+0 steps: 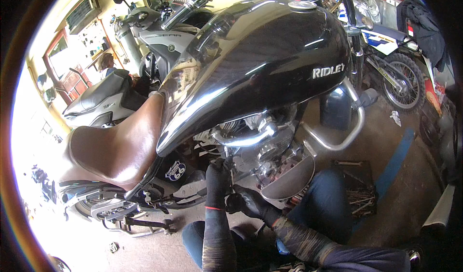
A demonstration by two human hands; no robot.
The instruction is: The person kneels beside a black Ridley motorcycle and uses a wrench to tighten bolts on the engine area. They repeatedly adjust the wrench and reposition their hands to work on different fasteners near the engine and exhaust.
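Observation:
Both my hands wear black gloves and work low at the side of a black motorcycle, under its fuel tank point(270, 55). My left hand point(218, 173) is raised with its fingers closed beside the engine point(263, 151). A slim metal tool point(232, 172) stands nearly upright along those fingers, its top close under a curved chrome pipe point(248, 139). Lower and to the right, my right hand point(251, 203) is closed round the tool's lower end. The glove hides most of that end. What the tool's tip touches is too small to tell.
A half-round footboard point(292, 179) juts out just right of my right hand. The brown seat point(118, 149) is at the left. Several wrenches lie on a dark tray point(359, 187) on the floor. A grey motorcycle point(166, 45) and a dirt bike point(398, 74) stand behind; a person point(106, 62) is far left.

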